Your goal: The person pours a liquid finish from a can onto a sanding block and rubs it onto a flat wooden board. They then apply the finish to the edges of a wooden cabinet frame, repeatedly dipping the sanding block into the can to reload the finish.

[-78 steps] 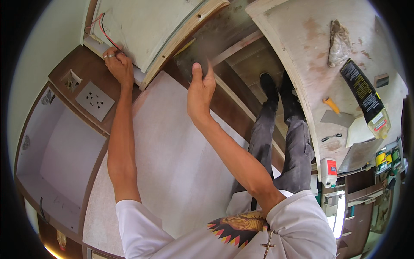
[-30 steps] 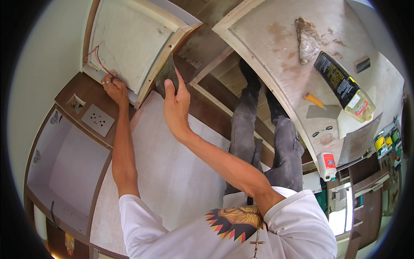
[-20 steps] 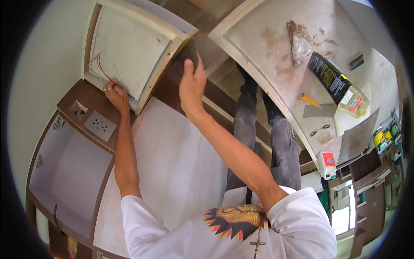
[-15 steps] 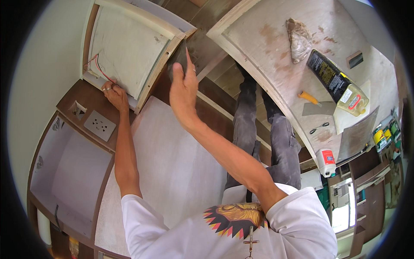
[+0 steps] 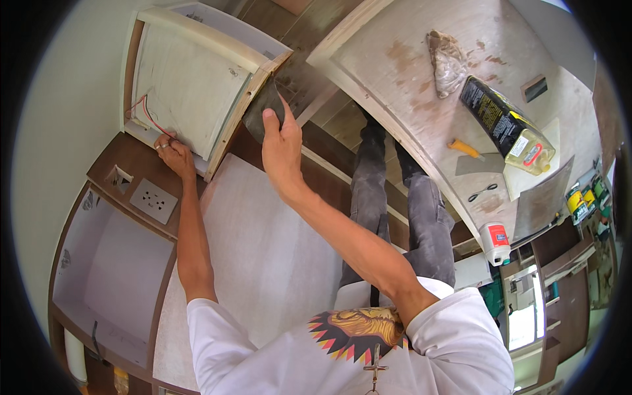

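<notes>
My right hand grips a thin dark grey sheet, which looks like sandpaper, between the raised thumb and the fingers. The sheet lies close along the bare wooden edge of the cabinet frame; whether it touches cannot be told. My left hand, with a ring on it, has its fingers bent at the lower rail of the pale cabinet panel. A red wire runs down to those fingers, whose tips are hidden.
Below my left hand, a brown panel holds a white socket plate. A white board lies beneath my arms. On the right worktop are a rag, a black tin, an orange-handled scraper, scissors and a white bottle.
My right hand has shifted slightly down along the wooden edge with the dark sheet, which now shows broader. The left hand stays at the rail. The whole view has shifted slightly.
</notes>
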`<state>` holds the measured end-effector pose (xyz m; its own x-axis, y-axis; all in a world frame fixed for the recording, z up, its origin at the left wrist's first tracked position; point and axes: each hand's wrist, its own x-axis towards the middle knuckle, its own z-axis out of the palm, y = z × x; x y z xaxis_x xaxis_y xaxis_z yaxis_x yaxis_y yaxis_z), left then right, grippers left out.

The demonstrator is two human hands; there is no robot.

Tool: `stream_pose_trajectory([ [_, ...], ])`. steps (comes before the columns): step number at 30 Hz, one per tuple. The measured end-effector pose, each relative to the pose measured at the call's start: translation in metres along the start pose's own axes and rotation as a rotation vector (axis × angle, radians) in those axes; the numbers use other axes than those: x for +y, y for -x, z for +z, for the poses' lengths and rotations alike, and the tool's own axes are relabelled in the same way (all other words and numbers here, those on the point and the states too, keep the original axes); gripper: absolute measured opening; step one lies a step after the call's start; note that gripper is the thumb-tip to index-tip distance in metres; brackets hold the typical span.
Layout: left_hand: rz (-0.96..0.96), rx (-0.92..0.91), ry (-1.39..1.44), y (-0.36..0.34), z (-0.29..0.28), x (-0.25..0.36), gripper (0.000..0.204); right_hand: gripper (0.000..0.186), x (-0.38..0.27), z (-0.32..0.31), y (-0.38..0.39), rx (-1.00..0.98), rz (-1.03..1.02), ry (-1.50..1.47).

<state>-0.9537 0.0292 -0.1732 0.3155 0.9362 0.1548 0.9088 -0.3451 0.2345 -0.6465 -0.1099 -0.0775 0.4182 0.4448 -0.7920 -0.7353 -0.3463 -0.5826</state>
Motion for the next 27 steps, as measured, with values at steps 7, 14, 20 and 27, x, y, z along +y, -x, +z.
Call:
stream_pose_trajectory([
  [7, -0.011, -0.011, -0.023, 0.005, -0.004, -0.004, 0.015, 0.05, 0.005, -0.018, -0.004, 0.008, 0.087, -0.103],
  [14, 0.025, -0.004, -0.025, 0.0, -0.001, 0.001, 0.018, 0.05, 0.003, -0.007, -0.024, 0.028, -0.018, -0.029],
  [20, 0.036, -0.033, -0.077, 0.0, -0.007, 0.006, 0.022, 0.05, 0.001, -0.01, -0.031, 0.101, 0.194, -0.125],
  [27, 0.023, -0.052, -0.081, -0.002, -0.006, 0.014, 0.024, 0.051, 0.001, -0.009, -0.021, 0.119, 0.065, 0.008],
])
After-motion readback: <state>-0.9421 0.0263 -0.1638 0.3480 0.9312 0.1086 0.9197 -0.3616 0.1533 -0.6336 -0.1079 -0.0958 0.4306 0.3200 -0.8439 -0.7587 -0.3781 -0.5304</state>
